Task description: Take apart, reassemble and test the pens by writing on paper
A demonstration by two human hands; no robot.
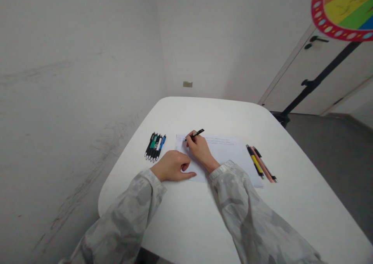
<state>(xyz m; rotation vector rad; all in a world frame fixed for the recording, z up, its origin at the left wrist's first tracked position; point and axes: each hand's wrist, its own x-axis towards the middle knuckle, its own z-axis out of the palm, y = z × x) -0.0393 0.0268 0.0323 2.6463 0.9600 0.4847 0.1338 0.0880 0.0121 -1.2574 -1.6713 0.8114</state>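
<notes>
My right hand [199, 149] grips a black pen [196, 133], its tip down on the upper left corner of a white sheet of paper [230, 153] that bears a few faint written lines. My left hand [174, 166] rests on the sheet's lower left edge, fingers curled loosely with the thumb stretched out along the paper, holding nothing. Several pens [155, 146] in black, green and blue lie in a row left of the sheet. Three more pens [261, 163], one with yellow, lie right of it.
The white table [186, 217] with rounded corners stands against a white wall on the left. At the far right a black stand [314, 81] carries a coloured wheel [344, 9] before a door. Grey floor lies to the right.
</notes>
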